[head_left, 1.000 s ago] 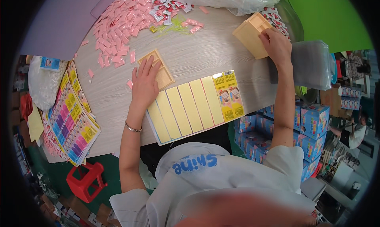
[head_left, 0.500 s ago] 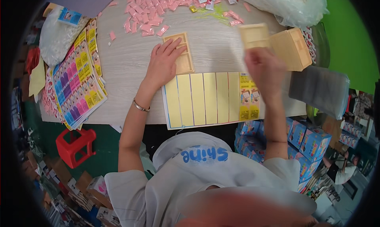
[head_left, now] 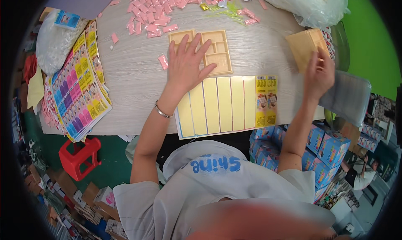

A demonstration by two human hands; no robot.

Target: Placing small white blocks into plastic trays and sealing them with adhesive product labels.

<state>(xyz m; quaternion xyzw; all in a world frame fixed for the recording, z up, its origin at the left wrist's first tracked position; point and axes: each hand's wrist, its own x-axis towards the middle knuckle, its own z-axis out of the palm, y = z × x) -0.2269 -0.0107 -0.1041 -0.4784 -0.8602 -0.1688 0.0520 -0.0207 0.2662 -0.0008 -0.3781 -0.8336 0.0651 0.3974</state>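
My left hand (head_left: 186, 64) lies with spread fingers over two cream plastic compartment trays side by side. Its palm and fingers hide much of the left tray (head_left: 181, 35), while the thumb and a fingertip reach the right tray (head_left: 222, 61). At the right of the table, my right hand (head_left: 321, 74) has its fingers curled at the near edge of a stack of the same trays (head_left: 302, 49); the exact contact is partly hidden. Just below the two trays lies a yellow printed card sheet (head_left: 224, 106) with coloured stripes, close to the table's near edge.
Pink sachets (head_left: 155, 10) are heaped at the far side, beside thin yellow-green sticks (head_left: 228, 13). A clear bag (head_left: 310, 5) lies far right, a grey translucent bin (head_left: 347, 95) near right. Printed sheets (head_left: 81, 93) are stacked at left, near a red stool (head_left: 79, 158).
A second tray now sits beside the first, under my left hand's reach. My right hand has moved right to the stack. A pink sachet now shows left of the trays.
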